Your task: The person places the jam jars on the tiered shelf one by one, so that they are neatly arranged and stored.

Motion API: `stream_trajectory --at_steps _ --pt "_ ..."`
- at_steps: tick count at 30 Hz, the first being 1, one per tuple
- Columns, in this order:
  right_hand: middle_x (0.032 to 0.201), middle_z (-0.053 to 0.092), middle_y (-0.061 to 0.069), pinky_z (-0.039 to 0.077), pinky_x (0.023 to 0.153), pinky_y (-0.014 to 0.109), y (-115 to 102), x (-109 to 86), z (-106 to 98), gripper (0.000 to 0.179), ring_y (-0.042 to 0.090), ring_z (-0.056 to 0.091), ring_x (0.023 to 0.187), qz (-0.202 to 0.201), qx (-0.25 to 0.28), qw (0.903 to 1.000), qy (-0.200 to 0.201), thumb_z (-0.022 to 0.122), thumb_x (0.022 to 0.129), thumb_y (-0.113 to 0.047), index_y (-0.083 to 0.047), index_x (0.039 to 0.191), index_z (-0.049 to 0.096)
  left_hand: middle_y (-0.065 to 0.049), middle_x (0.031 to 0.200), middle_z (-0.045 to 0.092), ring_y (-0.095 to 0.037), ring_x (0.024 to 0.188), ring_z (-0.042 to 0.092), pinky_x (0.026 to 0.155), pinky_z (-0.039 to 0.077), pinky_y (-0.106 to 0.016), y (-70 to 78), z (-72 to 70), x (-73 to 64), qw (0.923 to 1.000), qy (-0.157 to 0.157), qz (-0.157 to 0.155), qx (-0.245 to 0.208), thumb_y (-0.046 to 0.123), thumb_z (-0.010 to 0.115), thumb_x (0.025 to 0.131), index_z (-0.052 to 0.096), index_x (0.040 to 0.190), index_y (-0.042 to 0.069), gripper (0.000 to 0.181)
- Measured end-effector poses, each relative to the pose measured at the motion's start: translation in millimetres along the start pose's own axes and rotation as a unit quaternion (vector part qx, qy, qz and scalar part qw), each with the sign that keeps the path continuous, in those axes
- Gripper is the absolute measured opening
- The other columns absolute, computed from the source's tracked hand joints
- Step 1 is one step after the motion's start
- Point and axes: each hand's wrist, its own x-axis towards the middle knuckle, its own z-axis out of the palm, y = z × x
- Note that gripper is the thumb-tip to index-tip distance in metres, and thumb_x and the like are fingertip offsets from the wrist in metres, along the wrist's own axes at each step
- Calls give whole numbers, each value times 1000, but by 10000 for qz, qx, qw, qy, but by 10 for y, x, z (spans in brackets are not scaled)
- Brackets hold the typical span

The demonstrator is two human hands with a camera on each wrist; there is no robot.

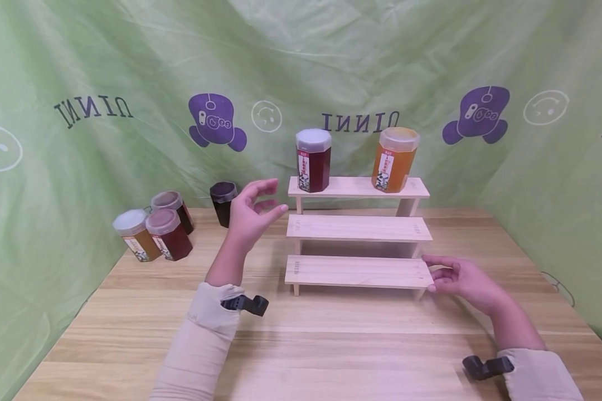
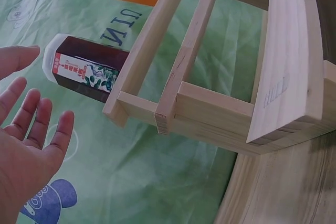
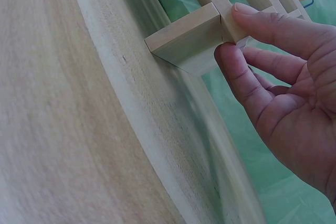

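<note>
A three-tier wooden display stand (image 1: 359, 227) stands on the table. On its top tier are a dark red jar (image 1: 314, 161) with a white lid at the left end and an orange jar (image 1: 396, 161) toward the right. My left hand (image 1: 247, 214) is raised in the air left of the stand, holding nothing, fingers loosely curved and thumb apart. In the left wrist view its fingertips point toward the dark red jar (image 2: 86, 69), with a gap between. My right hand (image 1: 467, 284) pinches the right end of the bottom tier between thumb and fingers, seen closely in the right wrist view.
At the table's left sit an amber jar (image 1: 139, 236) with a white lid, a red jar (image 1: 173, 236) and a darker jar (image 1: 173, 203) behind it. Another dark jar (image 1: 223, 203) stands partly behind my left hand. A green printed cloth (image 1: 281, 44) hangs around the wooden table (image 1: 331, 345).
</note>
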Motion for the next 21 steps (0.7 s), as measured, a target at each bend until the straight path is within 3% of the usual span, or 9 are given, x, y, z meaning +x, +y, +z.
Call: stream_trajectory --at_steps 13,21 --pt "121 59 26 56 80 25 -21 -11 5 75 10 63 98 70 -135 9998 101 73 83 -2 15 143 32 -13 125 56 -22 112 55 97 49 -44 -30 -98 -192 9997 -39 251 63 -8 77 75 61 118 -9 46" --pt "122 57 26 55 80 25 -15 -9 10 75 11 63 98 17 -61 9999 93 74 83 -1 14 143 32 -17 129 52 -22 113 54 95 50 -34 -56 -236 -299 9992 -126 286 236 -10 77 75 60 118 -9 46"
